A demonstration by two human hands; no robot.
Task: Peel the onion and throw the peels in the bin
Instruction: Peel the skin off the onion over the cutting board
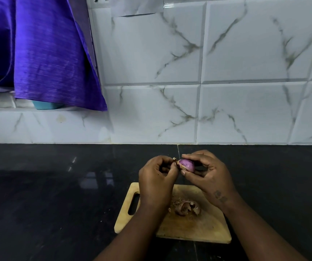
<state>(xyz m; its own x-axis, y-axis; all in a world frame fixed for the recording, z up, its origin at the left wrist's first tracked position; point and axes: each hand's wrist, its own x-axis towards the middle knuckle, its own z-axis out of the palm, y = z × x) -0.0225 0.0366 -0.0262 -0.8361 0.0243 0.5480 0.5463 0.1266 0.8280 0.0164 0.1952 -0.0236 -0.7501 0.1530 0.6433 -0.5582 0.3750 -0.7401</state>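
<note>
A small purple onion (188, 164) is held in the air above the far edge of a wooden cutting board (194, 227). My right hand (207, 174) grips the onion with curled fingers and thumb. My left hand (157, 178) pinches a strip of dry brown skin (176, 161) at the onion's left end. A heap of brown peels (186, 207) lies on the board between my forearms. No bin is in view.
The board lies on a dark glossy counter (57, 194) against a white marble-patterned tile wall (207, 72). A purple cloth (44, 53) hangs at the upper left over a ledge, with a teal object (46, 106) under it.
</note>
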